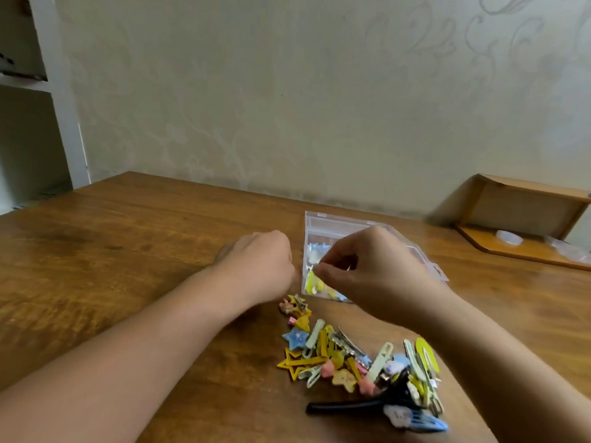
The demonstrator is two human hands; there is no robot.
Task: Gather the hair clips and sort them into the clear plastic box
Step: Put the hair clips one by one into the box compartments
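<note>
right hand (367, 270) fingers pinch small clip over clear box (323, 223) | left hand (259, 260) fingers curled, contents unclear

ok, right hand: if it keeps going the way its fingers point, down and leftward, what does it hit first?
Probably the clear plastic box: the right hand hovers over its near-left compartment, fingertips pinched just above the yellow clips already inside. Depth is unclear, and whether it holds a clip I cannot tell.
</note>
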